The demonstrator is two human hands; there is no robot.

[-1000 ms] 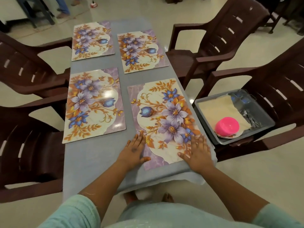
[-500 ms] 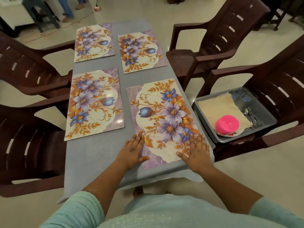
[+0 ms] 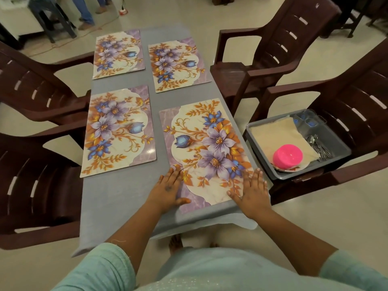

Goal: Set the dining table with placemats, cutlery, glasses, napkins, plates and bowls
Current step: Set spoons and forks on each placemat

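here both hands, left hand (image 3: 168, 189) and right hand (image 3: 254, 191), lay flat and apart, pressing the nearest placemat (image 3: 206, 152) square; the tray (image 3: 340, 143) probably came next.

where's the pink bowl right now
In the head view the pink bowl sits upside down on a plate in the grey tub on the chair seat right of the table, beside the cutlery.

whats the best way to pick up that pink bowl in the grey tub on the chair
The pink bowl sits upside down on a plate at the near end of the grey tub, so no rim shows to hook. Probably best to come straight down from above with the right hand, the nearer one, fingers spread round the dome's lower sides. The spoons lie apart to its right.
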